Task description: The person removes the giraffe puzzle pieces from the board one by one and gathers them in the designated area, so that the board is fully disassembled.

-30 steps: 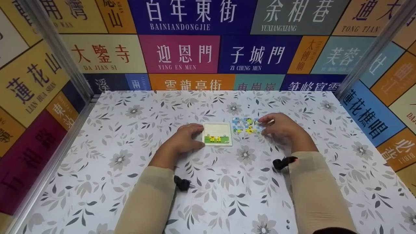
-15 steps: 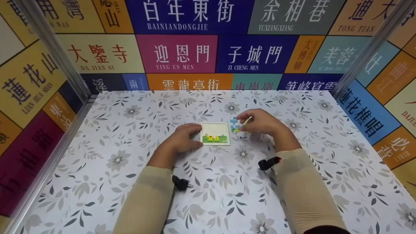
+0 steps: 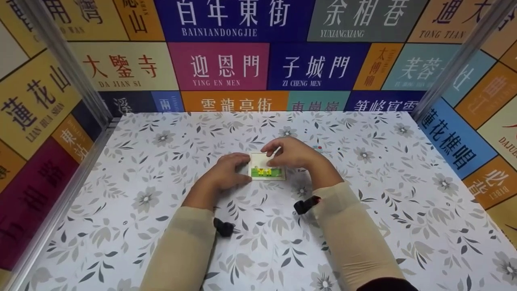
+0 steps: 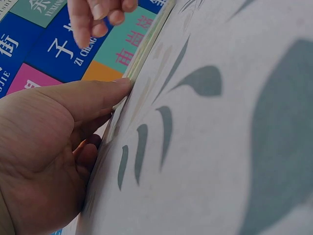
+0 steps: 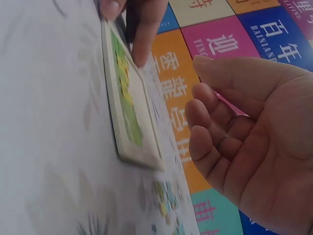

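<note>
A square puzzle board lies on the table, with a pale recess and a green strip showing yellow figures along its near side. My left hand holds its left edge between thumb and fingers. In the left wrist view the left thumb presses against the board's edge. Over the board's right part hovers my right hand, fingers loosely bent. The right wrist view shows this hand with no piece visible at its fingers. Beyond the board lie small colourful puzzle pieces, mostly hidden behind the right hand in the head view.
A white tablecloth with grey leaves and flowers covers the table. Walls of coloured panels with lettering enclose its back and sides. Small black devices are worn at both wrists.
My right hand has moved left from the loose puzzle pieces to above the board. My left hand stays at the board's left edge, and the board stays in place.
</note>
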Action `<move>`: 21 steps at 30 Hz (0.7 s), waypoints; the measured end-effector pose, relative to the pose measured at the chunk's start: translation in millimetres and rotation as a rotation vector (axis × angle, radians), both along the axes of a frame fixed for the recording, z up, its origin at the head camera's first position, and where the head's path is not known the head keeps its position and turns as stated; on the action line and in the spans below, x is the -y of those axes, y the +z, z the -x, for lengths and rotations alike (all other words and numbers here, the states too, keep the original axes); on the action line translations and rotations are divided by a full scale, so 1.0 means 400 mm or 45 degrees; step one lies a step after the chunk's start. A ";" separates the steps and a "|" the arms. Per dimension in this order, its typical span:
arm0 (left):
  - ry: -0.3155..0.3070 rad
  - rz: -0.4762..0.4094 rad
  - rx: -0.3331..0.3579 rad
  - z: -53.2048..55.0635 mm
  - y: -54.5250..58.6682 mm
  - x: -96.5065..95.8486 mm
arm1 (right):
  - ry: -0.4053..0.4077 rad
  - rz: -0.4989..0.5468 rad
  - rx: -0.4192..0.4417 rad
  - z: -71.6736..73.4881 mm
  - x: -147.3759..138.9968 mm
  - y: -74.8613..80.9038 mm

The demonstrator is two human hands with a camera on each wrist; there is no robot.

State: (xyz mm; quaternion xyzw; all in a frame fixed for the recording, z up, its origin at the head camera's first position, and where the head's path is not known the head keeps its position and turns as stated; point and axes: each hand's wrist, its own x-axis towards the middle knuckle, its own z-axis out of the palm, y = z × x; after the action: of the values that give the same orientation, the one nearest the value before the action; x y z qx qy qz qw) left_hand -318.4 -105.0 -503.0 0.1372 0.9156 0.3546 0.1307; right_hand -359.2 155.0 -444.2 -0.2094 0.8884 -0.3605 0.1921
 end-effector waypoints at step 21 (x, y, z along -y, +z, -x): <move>-0.026 0.001 -0.018 -0.001 0.004 0.000 | 0.074 0.015 0.056 -0.006 0.056 -0.071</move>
State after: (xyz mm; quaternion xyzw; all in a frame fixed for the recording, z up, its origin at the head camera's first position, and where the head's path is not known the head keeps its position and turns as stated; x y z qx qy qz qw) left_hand -318.0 -105.0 -501.5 0.1491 0.9151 0.3521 0.1280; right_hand -356.8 132.5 -472.6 -0.2282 0.8754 -0.3646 0.2206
